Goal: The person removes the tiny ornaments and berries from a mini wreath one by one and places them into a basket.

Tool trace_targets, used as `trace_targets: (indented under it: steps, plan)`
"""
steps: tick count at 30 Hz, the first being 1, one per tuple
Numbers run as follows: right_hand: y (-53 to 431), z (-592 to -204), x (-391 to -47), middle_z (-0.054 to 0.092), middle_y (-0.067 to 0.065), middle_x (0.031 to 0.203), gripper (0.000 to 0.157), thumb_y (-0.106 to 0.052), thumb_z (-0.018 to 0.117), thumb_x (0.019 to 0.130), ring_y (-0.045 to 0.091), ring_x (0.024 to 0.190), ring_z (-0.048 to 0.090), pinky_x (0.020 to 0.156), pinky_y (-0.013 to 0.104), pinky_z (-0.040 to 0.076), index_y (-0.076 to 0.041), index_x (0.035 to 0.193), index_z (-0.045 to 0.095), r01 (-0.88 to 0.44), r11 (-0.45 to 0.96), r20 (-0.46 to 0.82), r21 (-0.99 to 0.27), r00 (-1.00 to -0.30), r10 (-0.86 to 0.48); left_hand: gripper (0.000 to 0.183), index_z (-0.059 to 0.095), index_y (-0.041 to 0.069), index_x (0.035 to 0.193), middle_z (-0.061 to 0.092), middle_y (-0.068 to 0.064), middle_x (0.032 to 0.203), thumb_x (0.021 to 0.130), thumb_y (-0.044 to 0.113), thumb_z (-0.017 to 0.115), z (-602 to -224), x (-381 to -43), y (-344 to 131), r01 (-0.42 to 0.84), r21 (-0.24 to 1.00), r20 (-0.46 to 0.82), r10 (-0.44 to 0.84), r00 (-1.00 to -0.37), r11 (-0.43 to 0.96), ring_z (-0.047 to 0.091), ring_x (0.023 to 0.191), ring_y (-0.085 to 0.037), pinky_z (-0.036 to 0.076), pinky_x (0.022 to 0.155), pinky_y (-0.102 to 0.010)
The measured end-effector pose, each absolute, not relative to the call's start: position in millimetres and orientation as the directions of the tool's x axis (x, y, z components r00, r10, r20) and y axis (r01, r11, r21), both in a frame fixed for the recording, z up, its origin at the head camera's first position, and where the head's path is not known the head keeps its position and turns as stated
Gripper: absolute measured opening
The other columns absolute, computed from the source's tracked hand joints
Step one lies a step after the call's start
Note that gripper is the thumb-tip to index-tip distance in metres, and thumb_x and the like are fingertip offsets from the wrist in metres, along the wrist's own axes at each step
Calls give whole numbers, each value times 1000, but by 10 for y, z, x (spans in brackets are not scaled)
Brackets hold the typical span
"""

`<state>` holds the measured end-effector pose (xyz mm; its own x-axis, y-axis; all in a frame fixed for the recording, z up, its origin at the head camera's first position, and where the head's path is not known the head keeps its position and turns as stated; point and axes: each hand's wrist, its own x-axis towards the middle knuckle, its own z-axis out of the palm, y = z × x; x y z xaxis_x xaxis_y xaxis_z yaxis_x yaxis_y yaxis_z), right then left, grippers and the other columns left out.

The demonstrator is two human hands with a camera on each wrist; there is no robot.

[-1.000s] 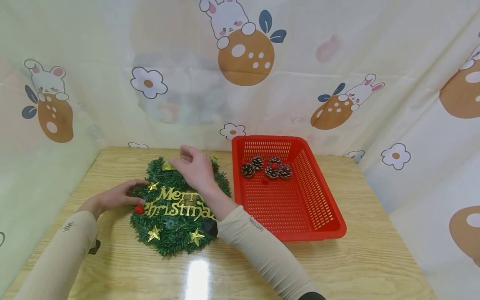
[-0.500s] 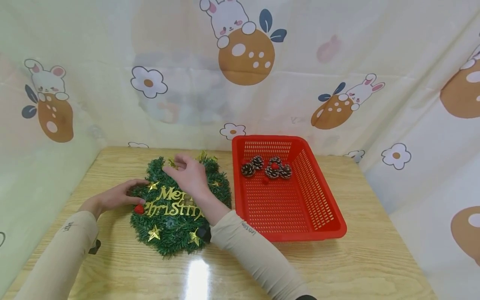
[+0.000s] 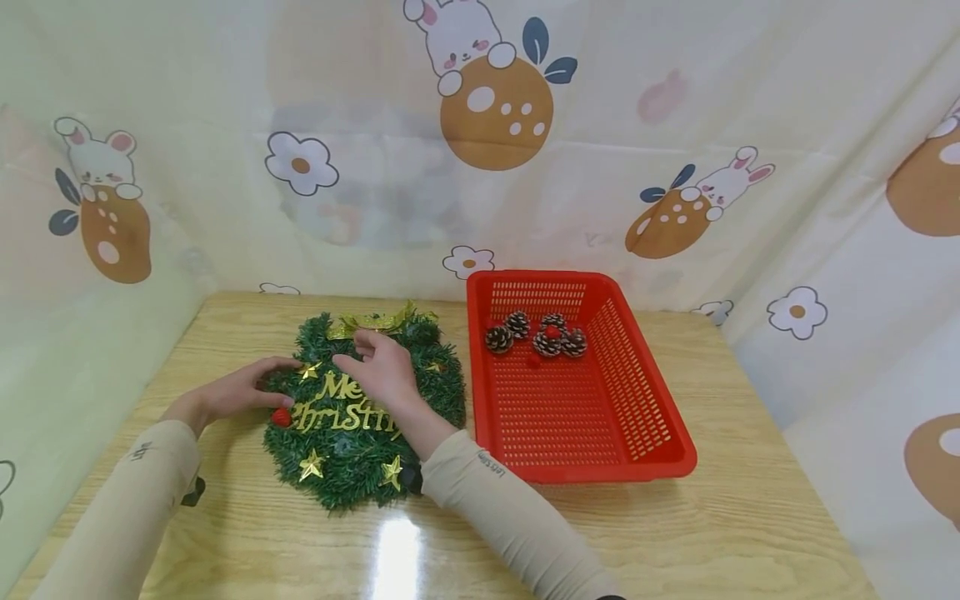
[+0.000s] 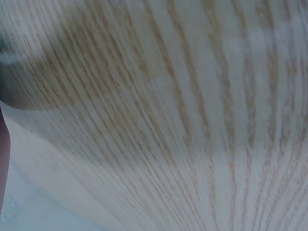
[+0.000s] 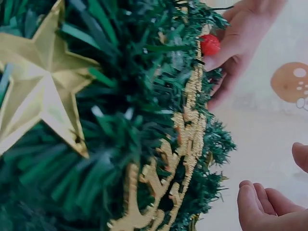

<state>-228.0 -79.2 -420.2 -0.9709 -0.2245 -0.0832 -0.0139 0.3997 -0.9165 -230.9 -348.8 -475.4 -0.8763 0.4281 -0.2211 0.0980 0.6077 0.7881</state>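
A green Christmas wreath [image 3: 360, 475] with gold "Merry Christmas" lettering [image 3: 341, 417] and gold stars lies on the table. My left hand [image 3: 238, 388] holds its left edge, thumb beside a red berry [image 3: 281, 417]; the foliage partly hides the fingertips. Over the wreath's upper middle hovers my right hand [image 3: 386, 367], fingers loosely bent and thumb apart, with nothing visible between them. In the right wrist view that hand [image 5: 269, 209] shows at the lower right, away from the foliage. A glittery gold ribbon bow [image 3: 378, 321] sits at the wreath's top. Only table surface [image 4: 192, 120] fills most of the left wrist view.
Right of the wreath stands a red plastic basket [image 3: 660, 375] with perforated sides. Several pine cones [image 3: 498, 338] and small red berries [image 3: 533, 361] lie inside it toward the back. Patterned curtains [image 3: 375, 208] hang behind and at both sides of the wooden table [image 3: 720, 500].
My right hand has moved down toward the front from the wreath's top, uncovering the gold bow. The left hand has stayed at the left edge.
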Motion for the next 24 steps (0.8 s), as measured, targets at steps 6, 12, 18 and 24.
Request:
trace_targets:
  steps: [6, 12, 18, 24]
  plan:
    - [-849, -4337, -2303, 59, -5, 134, 56, -38, 71, 90, 14, 122, 56, 95, 35, 49, -18, 140, 55, -51, 429, -81, -902, -956, -283, 72, 33, 4, 150, 26, -27, 153, 93, 28, 69, -4741, -2300, -3483, 97, 787, -220, 425, -878, 609, 24, 138, -50, 24, 106, -68]
    - [-900, -4480, -2299, 60, -3, 133, 54, -34, 71, 91, 14, 120, 57, 93, 31, 51, -16, 140, 55, -101, 438, -79, -893, -923, -376, 71, 33, 5, 150, 27, -26, 153, 93, 28, 69, -4742, -2297, -3479, 93, 784, -227, 423, -877, 614, 26, 138, -49, 26, 105, -68]
    - [-965, -4582, -2272, 61, -3, 130, 53, -32, 72, 90, 13, 115, 60, 90, 28, 51, -16, 138, 57, -140, 462, -66, -876, -914, -401, 71, 33, 5, 150, 27, -26, 153, 93, 27, 69, -4740, -2303, -3472, 90, 794, -224, 427, -876, 601, 25, 138, -49, 25, 105, -68]
    - [-1065, -4597, -2192, 62, -6, 127, 52, -34, 73, 89, 9, 111, 61, 87, 26, 52, -17, 136, 59, -196, 513, -45, -835, -906, -420, 70, 34, 4, 150, 29, -25, 152, 93, 26, 68, -4750, -2303, -3489, 102, 796, -217, 439, -872, 597, 25, 138, -50, 26, 105, -68]
